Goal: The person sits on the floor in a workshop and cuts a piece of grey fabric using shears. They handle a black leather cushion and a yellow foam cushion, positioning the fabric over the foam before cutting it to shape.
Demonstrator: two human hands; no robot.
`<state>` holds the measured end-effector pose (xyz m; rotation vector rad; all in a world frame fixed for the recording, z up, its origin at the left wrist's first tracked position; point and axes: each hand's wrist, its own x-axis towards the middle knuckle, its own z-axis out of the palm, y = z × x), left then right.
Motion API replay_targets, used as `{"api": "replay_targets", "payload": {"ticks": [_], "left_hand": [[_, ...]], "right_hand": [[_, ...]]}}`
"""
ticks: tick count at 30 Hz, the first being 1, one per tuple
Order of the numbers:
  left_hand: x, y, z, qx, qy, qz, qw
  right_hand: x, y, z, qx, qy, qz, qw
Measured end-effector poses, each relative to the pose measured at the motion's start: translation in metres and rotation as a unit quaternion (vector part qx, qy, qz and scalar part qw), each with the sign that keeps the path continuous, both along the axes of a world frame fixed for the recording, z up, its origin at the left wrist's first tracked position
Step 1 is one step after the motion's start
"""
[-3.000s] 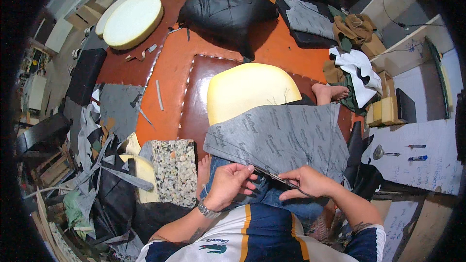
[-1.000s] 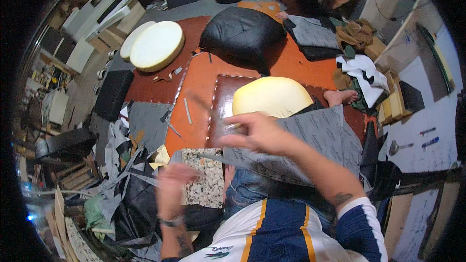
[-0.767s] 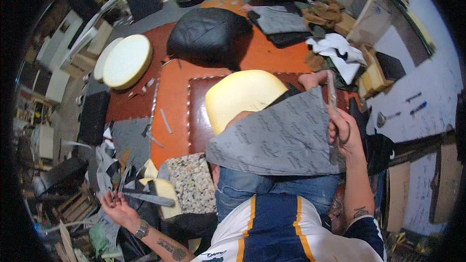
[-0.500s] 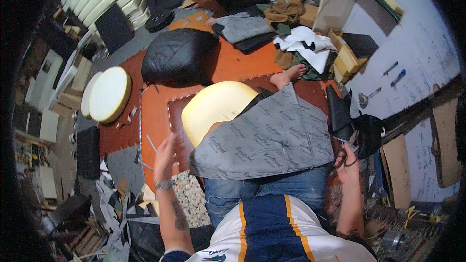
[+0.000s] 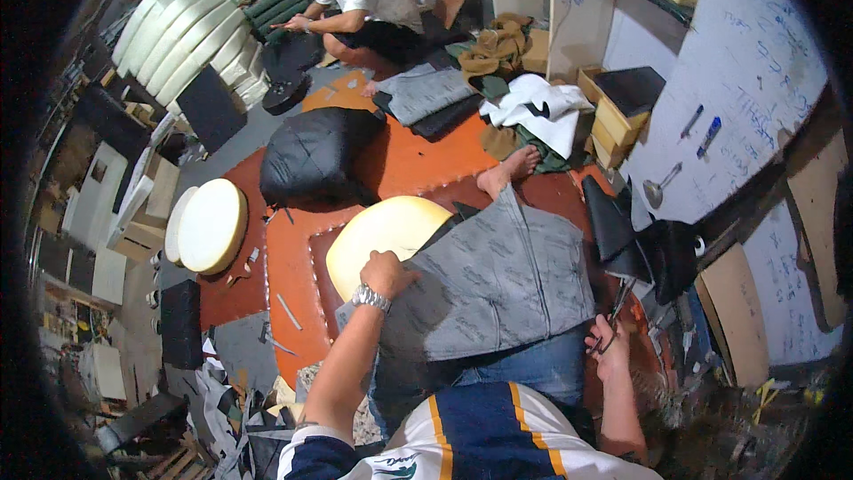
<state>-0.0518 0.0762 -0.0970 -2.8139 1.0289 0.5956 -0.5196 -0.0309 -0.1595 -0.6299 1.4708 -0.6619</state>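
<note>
A grey fabric piece [image 5: 498, 289] with printed backing and a sewn seam lies across my lap and legs. My left hand [image 5: 386, 276], with a metal-banded watch on the wrist, is closed at the fabric's left edge and seems to pinch it. Just beyond it is a rounded cream foam pad [image 5: 369, 236], partly under the fabric. In my right hand [image 5: 609, 351], a pair of dark-handled scissors [image 5: 617, 313] points away from me, to the right of the fabric. My right fingers are in the handle loops.
A black cushion [image 5: 315, 156] sits ahead on the orange mat [image 5: 426, 160]. Round foam pads [image 5: 213, 227] lie at left. Folded grey fabric [image 5: 426, 93] lies near a squatting person [image 5: 382, 0]. Black material [image 5: 666, 253] is at right; scraps [image 5: 222, 400] pile at lower left.
My left hand has moved right, from above the mat onto the fabric's edge. My right hand still holds the scissors, now slightly lower. The view has shifted, showing more of the other person.
</note>
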Motion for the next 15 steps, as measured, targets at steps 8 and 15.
{"api": "replay_targets", "payload": {"ticks": [8, 15], "left_hand": [[-0.017, 0.014, 0.087, -0.277, 0.171, -0.081, 0.942], [-0.006, 0.098, 0.226, -0.548, 0.137, 0.03, 0.825]], "right_hand": [[0.069, -0.046, 0.029, -0.168, -0.012, 0.052, 0.984], [0.162, -0.09, 0.124, -0.509, -0.014, 0.06, 0.859]]}}
